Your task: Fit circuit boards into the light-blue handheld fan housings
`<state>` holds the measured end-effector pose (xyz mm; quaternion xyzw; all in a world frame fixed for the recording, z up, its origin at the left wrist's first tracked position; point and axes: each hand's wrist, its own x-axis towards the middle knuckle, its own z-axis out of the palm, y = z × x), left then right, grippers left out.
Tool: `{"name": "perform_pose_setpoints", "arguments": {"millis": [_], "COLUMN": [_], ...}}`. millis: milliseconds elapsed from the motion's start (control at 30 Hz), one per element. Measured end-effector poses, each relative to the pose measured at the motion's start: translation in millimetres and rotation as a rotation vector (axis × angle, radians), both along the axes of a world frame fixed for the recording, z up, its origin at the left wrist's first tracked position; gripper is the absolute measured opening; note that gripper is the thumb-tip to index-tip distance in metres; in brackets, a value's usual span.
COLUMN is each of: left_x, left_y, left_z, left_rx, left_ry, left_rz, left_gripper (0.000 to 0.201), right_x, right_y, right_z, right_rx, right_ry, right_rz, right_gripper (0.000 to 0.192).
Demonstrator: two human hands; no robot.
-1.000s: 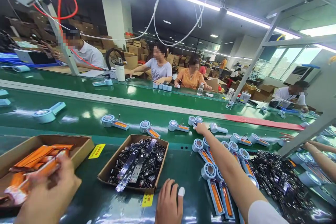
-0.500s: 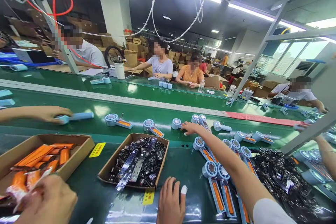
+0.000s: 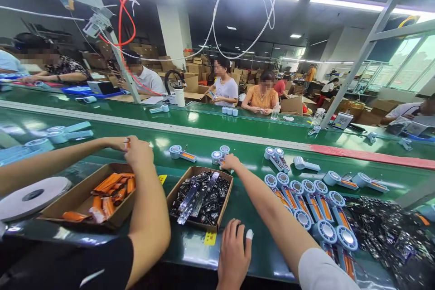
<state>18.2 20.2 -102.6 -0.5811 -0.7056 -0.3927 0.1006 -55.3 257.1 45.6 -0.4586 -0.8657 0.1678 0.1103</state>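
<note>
Gleaming green conveyor belt (image 3: 238, 145), factory hall.

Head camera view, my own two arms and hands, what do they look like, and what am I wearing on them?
The left arm is bare up to a short black sleeve that carries a thin pale mark. The left hand has no glove. The right hand is also ungloved, apart from a white wrap on one fingertip. Its arm runs out of the frame, so no sleeve shows.

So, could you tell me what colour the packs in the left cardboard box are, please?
Orange. The packs in the cardboard box show best in the head view.
</note>
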Motion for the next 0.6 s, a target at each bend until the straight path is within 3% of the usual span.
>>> {"name": "perform_pose_setpoints", "arguments": {"millis": [133, 267, 433, 533, 600], "left_x": [-1, -4, -48, -91, -114], "left_y": [-1, -9, -20, -9, 8], "left_z": [9.8, 26.2, 65.2, 92.7, 106.8], "left_rx": [0.027, 0.054, 0.055, -0.008, -0.076], "left_ry": [-0.009, -0.028, -0.033, 0.001, 0.056], "left_rz": [-0.025, -0.093, -0.053, 0.012, -0.029], "left_gripper": [0.022, 0.026, 0.028, 0.034, 0.040], "right_x": [21, 69, 143, 173, 181], "right_y": [1, -15, -95, -153, -181], "right_z": [12.8, 21.8, 6.1, -19.2, -38.4], "right_rx": [-0.112, -0.081, 0.011, 0.023, 0.060], "right_ry": [-0.041, 0.005, 0.077, 0.083, 0.051], "right_rz": [-0.045, -0.125, -0.209, -0.219, -0.226], "right_gripper": [0.027, 0.025, 0.021, 0.019, 0.016]}}
